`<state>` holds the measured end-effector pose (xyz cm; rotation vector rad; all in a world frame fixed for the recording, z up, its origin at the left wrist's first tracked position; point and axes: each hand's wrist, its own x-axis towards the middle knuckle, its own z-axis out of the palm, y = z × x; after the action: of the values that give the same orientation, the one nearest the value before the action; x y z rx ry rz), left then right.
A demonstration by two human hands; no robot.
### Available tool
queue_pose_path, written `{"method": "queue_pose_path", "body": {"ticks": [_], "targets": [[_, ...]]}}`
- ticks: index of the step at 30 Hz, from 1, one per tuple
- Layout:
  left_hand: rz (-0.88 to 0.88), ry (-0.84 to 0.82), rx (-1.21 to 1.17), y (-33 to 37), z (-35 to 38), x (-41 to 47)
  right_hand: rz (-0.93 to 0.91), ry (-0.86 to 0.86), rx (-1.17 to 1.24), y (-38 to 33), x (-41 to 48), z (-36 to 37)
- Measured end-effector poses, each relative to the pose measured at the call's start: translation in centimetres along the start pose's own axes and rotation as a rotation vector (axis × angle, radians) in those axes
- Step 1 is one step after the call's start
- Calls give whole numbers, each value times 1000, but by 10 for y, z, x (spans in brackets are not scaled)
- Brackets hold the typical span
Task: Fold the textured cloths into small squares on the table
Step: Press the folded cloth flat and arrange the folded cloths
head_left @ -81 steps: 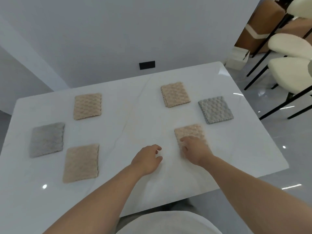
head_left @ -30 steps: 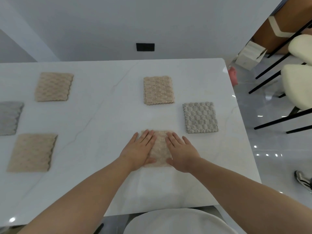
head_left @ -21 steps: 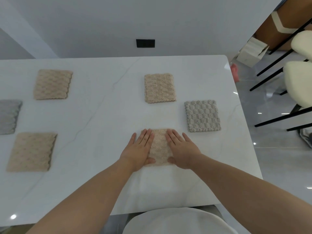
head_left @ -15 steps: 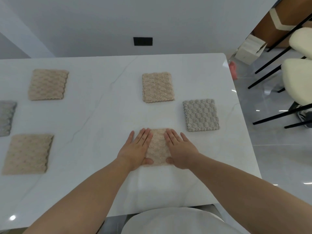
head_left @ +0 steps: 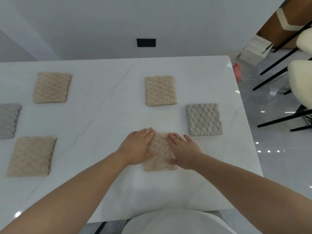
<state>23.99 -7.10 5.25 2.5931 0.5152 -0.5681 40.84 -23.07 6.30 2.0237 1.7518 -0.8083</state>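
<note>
Hands flat: your left hand (head_left: pixel 137 146) and right hand (head_left: pixel 184 152), fingers straight, press the near beige cloth (head_left: pixel 160 153) onto the table (head_left: pixel 104 124).

Both bare forearms are being stretched forward over the near edge of the white marble table (head_left: pixel 104 125). The left hand (head_left: pixel 137 147) and right hand (head_left: pixel 184 152) are being held flat, palms down, fingers straight, side by side, not touching.

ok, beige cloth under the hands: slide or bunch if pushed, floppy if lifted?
Probably slides: the table looks glossy, and left hand and right hand press the beige cloth flat. Lifted by one edge, folded layers likely droop open.
</note>
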Motion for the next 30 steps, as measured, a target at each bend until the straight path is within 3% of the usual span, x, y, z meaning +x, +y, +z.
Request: {"method": "queue_pose_path", "body": {"ticks": [4,8,17,30], "targets": [[1,150,42,-14,-40,30,8,254,59,26,12,-41],[-22,201,65,-23,-82,80,90,317,57,57,47,-78],[-102,101,162,-52,-115,164,126,231,14,107,120,-132],[3,1,276,-93,-111,187,42,144,-20,119,167,-140]]}}
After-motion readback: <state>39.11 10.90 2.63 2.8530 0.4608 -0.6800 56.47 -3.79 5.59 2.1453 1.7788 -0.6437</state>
